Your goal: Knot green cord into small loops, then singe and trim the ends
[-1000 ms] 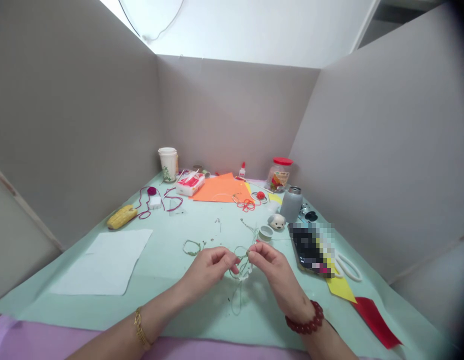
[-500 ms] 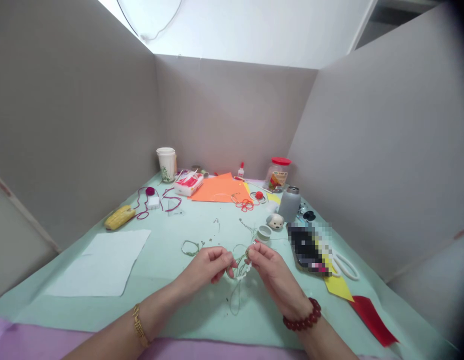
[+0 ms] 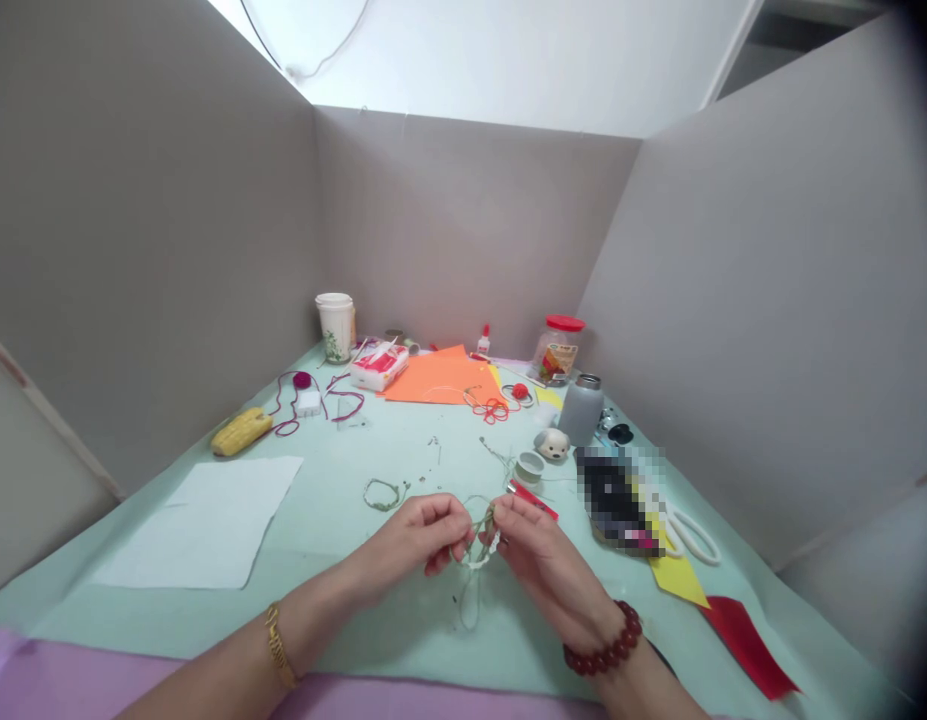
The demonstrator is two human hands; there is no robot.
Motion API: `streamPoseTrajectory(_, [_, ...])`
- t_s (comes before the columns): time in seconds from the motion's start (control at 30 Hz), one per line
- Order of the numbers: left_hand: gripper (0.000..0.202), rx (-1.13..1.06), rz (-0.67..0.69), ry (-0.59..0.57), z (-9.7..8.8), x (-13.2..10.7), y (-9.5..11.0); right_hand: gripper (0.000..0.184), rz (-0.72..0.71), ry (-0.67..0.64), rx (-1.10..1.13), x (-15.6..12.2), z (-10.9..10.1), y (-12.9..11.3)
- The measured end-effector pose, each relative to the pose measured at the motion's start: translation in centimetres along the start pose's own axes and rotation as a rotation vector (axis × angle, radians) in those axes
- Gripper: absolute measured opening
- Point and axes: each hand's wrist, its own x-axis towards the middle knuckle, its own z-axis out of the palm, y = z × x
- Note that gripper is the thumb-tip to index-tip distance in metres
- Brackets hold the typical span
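Observation:
My left hand [image 3: 429, 530] has thumb and fingers pinched on thin green cord. Opposite it, my right hand [image 3: 542, 550] pinches the top of a bracelet of green cord with white pieces [image 3: 478, 562]. Loose cord loops hang from the bracelet down to the tabletop. Just behind my right hand lies a red tool with a silvery end [image 3: 536, 498], partly covered by the fingers. A second green cord bracelet [image 3: 381, 494] rests left of the hands. A spool of pale cord [image 3: 530, 467] stands beyond my right hand, with tangled cord beside it.
At the right are a toy dog head [image 3: 551, 444], grey bottle [image 3: 581, 410], blurred dark object [image 3: 617, 500], white-handled scissors [image 3: 694, 535] and red sheet [image 3: 749, 648]. Left lie white cloth [image 3: 208, 520] and a yellow corn-shaped object [image 3: 242, 432]. Orange sheets [image 3: 440, 377] and tissues [image 3: 379, 367] sit behind.
My right hand has shifted slightly down and right, showing more of the red tool behind it. Both hands keep their pinch, and the bracelet has turned a little between them.

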Motion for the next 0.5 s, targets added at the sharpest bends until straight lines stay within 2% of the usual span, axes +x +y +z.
streamPoseTrajectory(0.07, [0.033,0.108,0.027,0.037,0.0,-0.1,0.1,0.026,0.013,-0.002,0.002,0.0,0.1,0.1])
streamPoseTrajectory(0.13, [0.029,0.304,0.160,0.263,0.1,-0.2,0.0,0.025,0.003,0.013,-0.022,-0.1,0.2,0.1])
streamPoseTrajectory(0.2, [0.017,0.477,0.321,0.507,0.3,-0.4,-0.3,0.023,-0.019,0.034,-0.062,-0.1,0.4,0.3])
streamPoseTrajectory(0.23, [0.014,0.526,0.371,0.558,0.5,-0.5,-0.4,0.022,-0.027,0.044,-0.085,-0.2,0.5,0.3])
streamPoseTrajectory(0.27, [0.016,0.552,0.394,0.551,0.6,-0.6,-0.5,0.021,-0.033,0.056,-0.106,-0.2,0.6,0.4])
streamPoseTrajectory(0.4, [0.033,0.581,0.374,0.313,0.8,-0.8,-0.7,0.022,-0.031,0.073,-0.121,-0.4,1.1,0.6])
streamPoseTrajectory(0.5, [0.029,0.630,0.385,0.214,0.7,-0.5,-0.9,0.024,-0.014,0.028,-0.093,-0.5,1.2,0.6])
